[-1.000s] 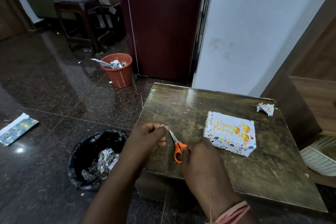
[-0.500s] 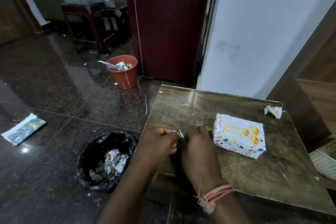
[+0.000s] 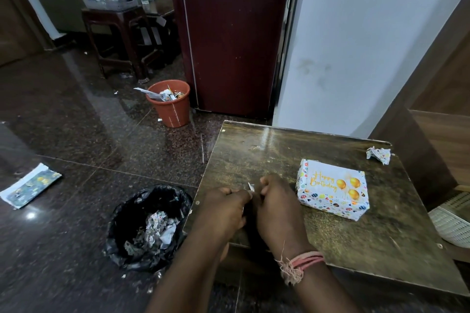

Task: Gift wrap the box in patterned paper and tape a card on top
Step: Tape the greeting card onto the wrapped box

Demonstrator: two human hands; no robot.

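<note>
The wrapped box [image 3: 330,204] in white patterned paper lies on the wooden table [image 3: 279,150], right of centre, with a "Happy Birthday" card [image 3: 335,181] with gold balloons on its top face. My left hand [image 3: 223,208] and my right hand [image 3: 277,208] meet at the table's front left, fingers curled. Between their fingertips they pinch a small white strip [image 3: 251,187] that sticks up. No scissors show; they may be hidden under my hands. Both hands are a little left of the box and apart from it.
A crumpled scrap of patterned paper [image 3: 378,155] lies at the table's far right corner. On the floor to the left stand a black bin bag [image 3: 150,226] with paper scraps and an orange bucket [image 3: 169,105]. A white basket [image 3: 452,223] is at the right.
A second ago my right hand held orange scissors beside my left hand. It has since moved up against my left hand, the scissors are out of sight, and both hands pinch the white strip.
</note>
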